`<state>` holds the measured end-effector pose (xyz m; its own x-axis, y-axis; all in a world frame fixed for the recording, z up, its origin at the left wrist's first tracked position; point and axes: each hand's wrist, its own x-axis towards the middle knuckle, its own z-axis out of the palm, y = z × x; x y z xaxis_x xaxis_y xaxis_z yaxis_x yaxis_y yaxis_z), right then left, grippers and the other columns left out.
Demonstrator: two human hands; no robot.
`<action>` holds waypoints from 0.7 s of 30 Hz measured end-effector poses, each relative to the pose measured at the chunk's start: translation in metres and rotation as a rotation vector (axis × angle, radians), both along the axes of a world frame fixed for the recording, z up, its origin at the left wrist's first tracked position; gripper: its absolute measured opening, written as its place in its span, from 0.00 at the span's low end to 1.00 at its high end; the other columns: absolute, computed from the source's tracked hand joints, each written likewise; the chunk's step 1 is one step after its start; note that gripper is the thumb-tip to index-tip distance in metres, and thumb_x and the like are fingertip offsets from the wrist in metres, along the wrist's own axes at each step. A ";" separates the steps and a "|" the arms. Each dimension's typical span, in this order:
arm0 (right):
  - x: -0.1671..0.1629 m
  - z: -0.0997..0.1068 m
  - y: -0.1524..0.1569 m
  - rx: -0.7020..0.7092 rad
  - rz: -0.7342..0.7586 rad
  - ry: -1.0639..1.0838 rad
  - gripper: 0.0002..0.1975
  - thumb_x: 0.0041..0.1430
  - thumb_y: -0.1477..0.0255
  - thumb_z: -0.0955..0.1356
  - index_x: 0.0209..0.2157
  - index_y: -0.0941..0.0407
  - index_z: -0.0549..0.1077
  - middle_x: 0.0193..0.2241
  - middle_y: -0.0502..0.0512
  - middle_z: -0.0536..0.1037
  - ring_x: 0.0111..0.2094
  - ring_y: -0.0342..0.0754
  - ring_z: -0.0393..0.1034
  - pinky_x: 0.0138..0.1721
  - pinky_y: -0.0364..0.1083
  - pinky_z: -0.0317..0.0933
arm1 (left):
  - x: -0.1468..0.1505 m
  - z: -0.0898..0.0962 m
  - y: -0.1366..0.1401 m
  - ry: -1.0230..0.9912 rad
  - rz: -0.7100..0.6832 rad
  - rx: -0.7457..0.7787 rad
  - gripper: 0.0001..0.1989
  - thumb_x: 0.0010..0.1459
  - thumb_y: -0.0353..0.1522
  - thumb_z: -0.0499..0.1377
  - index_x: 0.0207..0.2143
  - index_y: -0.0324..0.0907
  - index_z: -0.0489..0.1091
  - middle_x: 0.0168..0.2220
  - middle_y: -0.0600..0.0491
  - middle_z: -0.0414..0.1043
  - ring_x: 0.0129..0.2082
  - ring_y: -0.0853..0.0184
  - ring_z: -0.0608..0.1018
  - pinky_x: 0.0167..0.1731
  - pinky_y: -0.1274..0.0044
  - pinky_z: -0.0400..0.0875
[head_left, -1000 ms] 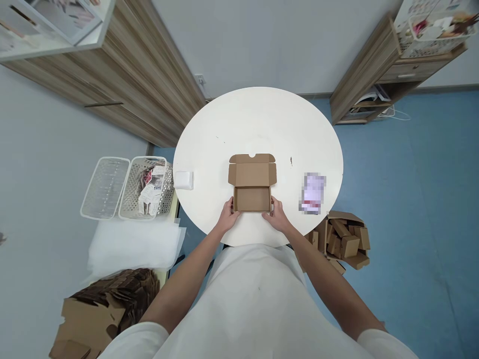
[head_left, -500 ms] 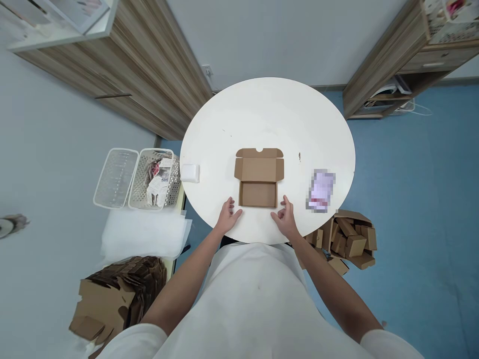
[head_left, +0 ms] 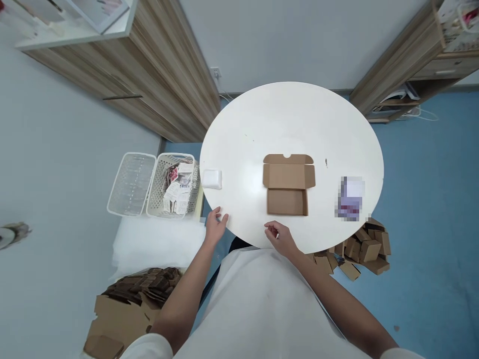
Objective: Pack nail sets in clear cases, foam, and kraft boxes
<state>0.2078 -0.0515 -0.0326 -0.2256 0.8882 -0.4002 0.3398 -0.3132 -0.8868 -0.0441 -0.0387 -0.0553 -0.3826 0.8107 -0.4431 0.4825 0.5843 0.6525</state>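
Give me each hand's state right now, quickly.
Left hand: open, holding nothing, near the white packet.
Right hand: loosely curled, partly open, nothing visible in it, near the cardboard box.

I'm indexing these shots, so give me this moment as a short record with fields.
Left hand: empty, fingers spread, nearest the white packet
Right hand: fingers loosely curled, nothing visibly held, apart from the cardboard box
Cardboard box: on the table, lid open
Pixelated item: on the table's right side, details obscured
White basket: left of the table, holding papers
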 end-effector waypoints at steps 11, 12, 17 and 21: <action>-0.141 -0.019 0.084 -0.284 -0.149 -0.033 0.18 0.51 0.63 0.64 0.44 0.53 0.66 0.48 0.56 0.68 0.46 0.48 0.64 0.43 0.48 0.62 | -0.068 -0.012 0.075 -0.228 0.112 0.031 0.33 0.53 0.39 0.54 0.58 0.41 0.44 0.57 0.42 0.47 0.53 0.59 0.62 0.45 0.71 0.65; -0.150 -0.017 0.093 -0.284 -0.163 -0.028 0.19 0.51 0.63 0.64 0.46 0.53 0.65 0.50 0.56 0.66 0.48 0.48 0.63 0.44 0.48 0.61 | -0.068 -0.012 0.080 -0.237 0.112 0.040 0.33 0.53 0.39 0.53 0.58 0.41 0.43 0.57 0.42 0.46 0.54 0.59 0.60 0.46 0.70 0.64; -0.183 -0.009 0.128 -0.292 -0.223 -0.009 0.20 0.49 0.66 0.64 0.46 0.50 0.62 0.52 0.54 0.62 0.45 0.46 0.63 0.40 0.47 0.63 | -0.069 -0.010 0.099 -0.206 0.028 0.121 0.33 0.52 0.34 0.54 0.58 0.44 0.45 0.57 0.45 0.47 0.58 0.57 0.53 0.54 0.65 0.52; -0.197 -0.014 0.136 -0.254 -0.207 -0.014 0.18 0.46 0.73 0.62 0.42 0.50 0.64 0.48 0.51 0.65 0.45 0.47 0.62 0.40 0.48 0.62 | -0.071 -0.009 0.102 -0.225 -0.005 0.148 0.31 0.50 0.27 0.53 0.57 0.46 0.50 0.55 0.47 0.52 0.56 0.58 0.56 0.53 0.65 0.53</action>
<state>0.0106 0.0848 -0.0463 -0.0433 0.7859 -0.6169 0.2577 -0.5878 -0.7669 -0.1149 0.0634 -0.0644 -0.2838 0.8746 -0.3932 0.3185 0.4728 0.8216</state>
